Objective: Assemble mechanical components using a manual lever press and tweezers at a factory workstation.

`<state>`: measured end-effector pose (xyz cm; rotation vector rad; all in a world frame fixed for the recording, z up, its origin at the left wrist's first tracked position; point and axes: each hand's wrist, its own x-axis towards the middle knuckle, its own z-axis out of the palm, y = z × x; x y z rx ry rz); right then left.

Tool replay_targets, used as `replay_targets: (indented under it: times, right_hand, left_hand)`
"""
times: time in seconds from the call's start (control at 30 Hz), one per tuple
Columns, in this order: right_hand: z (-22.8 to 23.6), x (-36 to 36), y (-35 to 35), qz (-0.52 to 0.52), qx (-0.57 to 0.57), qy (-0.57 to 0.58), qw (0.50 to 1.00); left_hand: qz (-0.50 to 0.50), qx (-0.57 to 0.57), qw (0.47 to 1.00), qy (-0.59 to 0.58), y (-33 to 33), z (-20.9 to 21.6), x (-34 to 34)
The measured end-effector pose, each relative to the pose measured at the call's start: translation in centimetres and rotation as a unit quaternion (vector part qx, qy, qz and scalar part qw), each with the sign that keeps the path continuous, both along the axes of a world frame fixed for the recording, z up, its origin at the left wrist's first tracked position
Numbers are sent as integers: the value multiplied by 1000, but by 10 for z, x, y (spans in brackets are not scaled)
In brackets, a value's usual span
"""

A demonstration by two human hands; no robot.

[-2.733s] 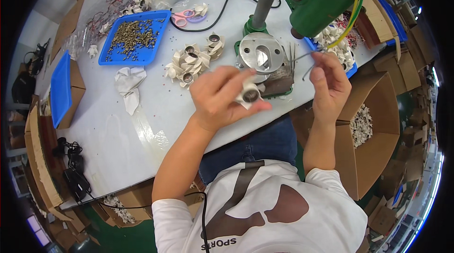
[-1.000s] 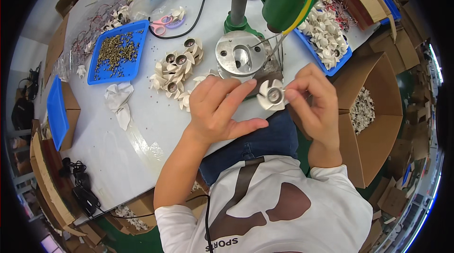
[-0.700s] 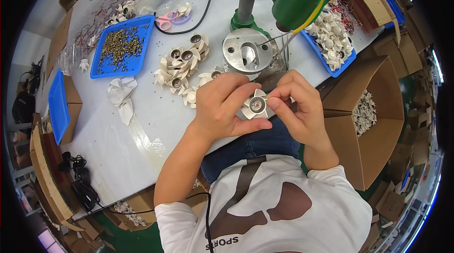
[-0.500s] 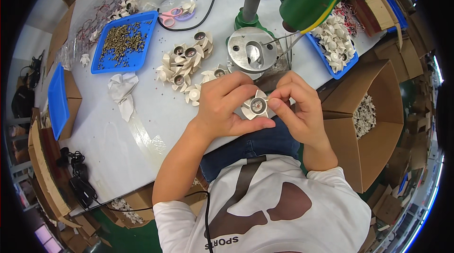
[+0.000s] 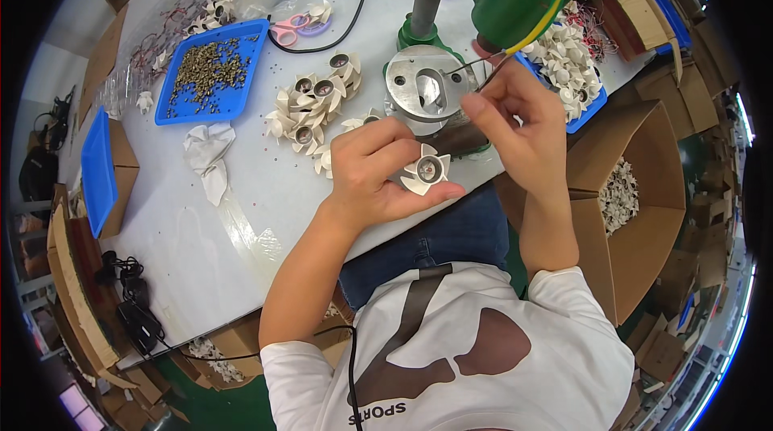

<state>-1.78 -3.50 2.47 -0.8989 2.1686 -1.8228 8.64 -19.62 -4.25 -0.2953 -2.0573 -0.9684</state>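
A white fan impeller [image 5: 427, 171] with a dark round hub is pinched in my left hand [image 5: 372, 169], between curled fingers and outstretched thumb. My right hand [image 5: 522, 121] is raised beside the green bench press [image 5: 523, 0], thumb and index finger apart. Its fingertips are close to thin metal rods [image 5: 481, 69] on the press; whether they touch is unclear. I see nothing held in that hand. Left of it is the press's round metal plate [image 5: 420, 81]. More white impellers [image 5: 310, 109] lie in a pile on the table beyond my left hand.
A blue tray [image 5: 169, 101] of small brass-coloured parts stands at left, near a crumpled white cloth [image 5: 209, 157]. Pink-handled scissors [image 5: 286, 31] lie behind. At right are a blue tray [image 5: 597, 109] heaped with impellers and a cardboard box [image 5: 644, 270] holding more. A black cable [image 5: 366, 16] crosses the table.
My right hand has left the impeller and moved up and right toward the press. The left hand has shifted slightly left with the impeller, which is now tilted differently. The press head has shifted slightly.
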Motion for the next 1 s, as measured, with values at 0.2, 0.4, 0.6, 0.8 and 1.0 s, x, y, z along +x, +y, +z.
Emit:
replay_targets:
  times: [0.2,0.4,0.6,0.8,1.0]
  right_hand:
    - [-7,-14,-1,79,-93,107,987]
    - [-5,-12,-2,209,-155,-34,965]
    - [-12,-19,-3,272,-205,-34,940]
    - [-22,-15,-9,270,-232,-3,934]
    - [-26,-9,-11,226,-222,-16,948]
  left_hand:
    - [21,4,1000,21,1,0,-4]
    - [13,-2,999,39,1,0,-6]
    - [8,7,999,51,1,-1,-9]
    - [15,-4,998,57,2,2,-9]
    - [32,0,996,80,4,7,-11]
